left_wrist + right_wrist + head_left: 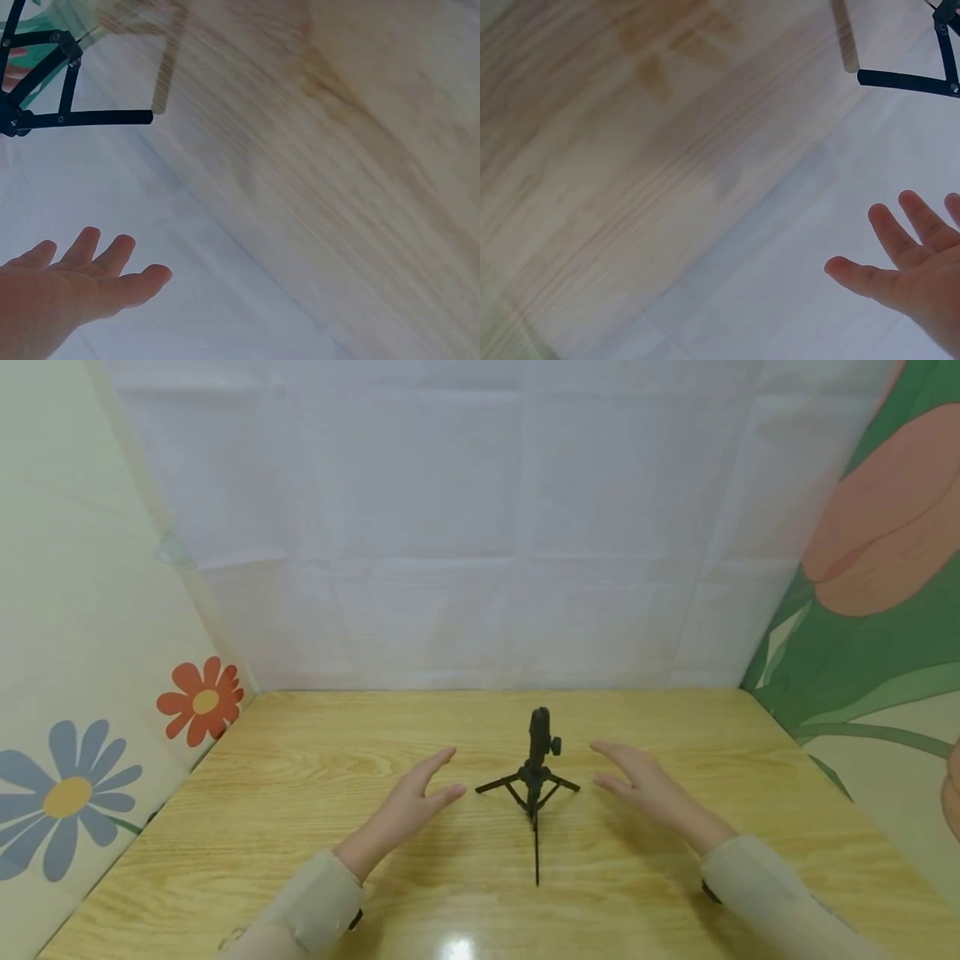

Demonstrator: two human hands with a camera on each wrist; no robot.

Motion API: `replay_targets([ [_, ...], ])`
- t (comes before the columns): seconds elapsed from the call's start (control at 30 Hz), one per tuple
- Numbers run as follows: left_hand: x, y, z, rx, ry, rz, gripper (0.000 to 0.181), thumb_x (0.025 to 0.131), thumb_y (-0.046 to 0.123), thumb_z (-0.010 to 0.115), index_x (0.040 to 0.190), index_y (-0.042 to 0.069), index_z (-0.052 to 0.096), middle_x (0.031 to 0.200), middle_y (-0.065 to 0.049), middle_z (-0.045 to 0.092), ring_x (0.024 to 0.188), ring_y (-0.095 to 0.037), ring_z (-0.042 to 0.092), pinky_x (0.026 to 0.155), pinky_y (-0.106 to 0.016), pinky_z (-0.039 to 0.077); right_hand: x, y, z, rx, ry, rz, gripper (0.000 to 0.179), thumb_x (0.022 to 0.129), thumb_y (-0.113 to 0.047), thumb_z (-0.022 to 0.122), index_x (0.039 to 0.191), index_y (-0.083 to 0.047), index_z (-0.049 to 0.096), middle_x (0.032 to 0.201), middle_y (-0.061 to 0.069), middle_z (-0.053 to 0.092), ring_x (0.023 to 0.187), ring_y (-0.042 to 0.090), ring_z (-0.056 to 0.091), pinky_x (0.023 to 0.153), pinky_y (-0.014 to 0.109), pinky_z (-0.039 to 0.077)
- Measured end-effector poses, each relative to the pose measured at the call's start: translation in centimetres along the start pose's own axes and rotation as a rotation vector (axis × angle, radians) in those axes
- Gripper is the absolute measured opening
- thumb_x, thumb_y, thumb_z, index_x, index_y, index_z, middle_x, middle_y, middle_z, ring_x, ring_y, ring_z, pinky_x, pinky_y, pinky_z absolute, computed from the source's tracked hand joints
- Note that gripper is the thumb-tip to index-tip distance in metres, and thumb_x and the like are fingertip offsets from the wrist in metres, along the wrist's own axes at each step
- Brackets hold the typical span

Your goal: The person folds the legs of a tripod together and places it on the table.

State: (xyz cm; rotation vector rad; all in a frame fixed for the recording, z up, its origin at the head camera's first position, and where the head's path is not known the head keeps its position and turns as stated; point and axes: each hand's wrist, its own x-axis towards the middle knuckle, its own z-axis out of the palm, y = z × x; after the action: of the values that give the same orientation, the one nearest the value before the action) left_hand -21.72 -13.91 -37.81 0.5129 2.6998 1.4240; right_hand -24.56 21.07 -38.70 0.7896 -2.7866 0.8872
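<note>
A small black tripod (535, 774) with a knob on its right side stands upright on the wooden table, its legs spread. To its left, my left hand (408, 802) hovers with thumb and fingers apart, touching nothing. My right hand (645, 781) mirrors it on the other side, also apart from the tripod. In the left wrist view, a tripod leg (90, 118) shows at the upper left, above the spread fingers (112, 255). The right wrist view has another leg (904, 80) at the upper right and extended fingers (892, 232) below it.
The wood-grain table (300, 735) reaches back to a creased white sheet (450, 527). A flower-patterned panel (75, 610) borders the left side, and a panel with green leaves and pink tulips (885, 652) borders the right.
</note>
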Motion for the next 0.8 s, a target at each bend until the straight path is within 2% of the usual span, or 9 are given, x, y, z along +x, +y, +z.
replay_targets([
  [0.17,0.0,0.5,0.2,-0.011,0.0,0.009,0.063,0.098,0.025,0.06,0.151,0.006,0.033,0.15,-0.021,0.037,0.139,-0.042,0.028,0.109,-0.062,0.025,0.1,-0.3,0.2,0.018,-0.016,-0.001,0.053,0.1,-0.024,0.056,0.143,0.004,0.041,0.143,0.024,0.044,0.131,0.045,0.039,0.106,0.061,0.029],
  [0.4,0.2,1.1,0.6,-0.012,0.012,0.043,0.061,0.098,0.024,0.061,0.15,0.004,0.035,0.148,-0.02,0.04,0.135,-0.041,0.035,0.106,-0.062,0.029,0.2,-0.7,0.6,0.073,-0.046,0.001,0.052,0.1,-0.021,0.055,0.144,0.002,0.041,0.144,0.023,0.044,0.132,0.045,0.039,0.106,0.061,0.029],
  [0.63,0.5,1.5,0.9,-0.042,0.011,0.044,0.06,0.098,0.026,0.06,0.15,0.006,0.036,0.148,-0.018,0.042,0.134,-0.04,0.037,0.105,-0.062,0.031,0.4,-1.0,1.2,0.087,-0.064,-0.015,0.05,0.099,-0.014,0.057,0.142,0.005,0.042,0.142,0.025,0.045,0.13,0.045,0.04,0.106,0.06,0.03],
  [0.8,0.7,2.0,1.1,-0.062,-0.003,0.036,0.06,0.098,0.027,0.06,0.151,0.009,0.036,0.149,-0.015,0.041,0.136,-0.038,0.036,0.105,-0.062,0.031,0.5,-1.3,1.5,0.117,-0.066,-0.01,0.051,0.099,-0.017,0.057,0.142,0.007,0.042,0.143,0.024,0.045,0.131,0.044,0.04,0.107,0.059,0.03],
])
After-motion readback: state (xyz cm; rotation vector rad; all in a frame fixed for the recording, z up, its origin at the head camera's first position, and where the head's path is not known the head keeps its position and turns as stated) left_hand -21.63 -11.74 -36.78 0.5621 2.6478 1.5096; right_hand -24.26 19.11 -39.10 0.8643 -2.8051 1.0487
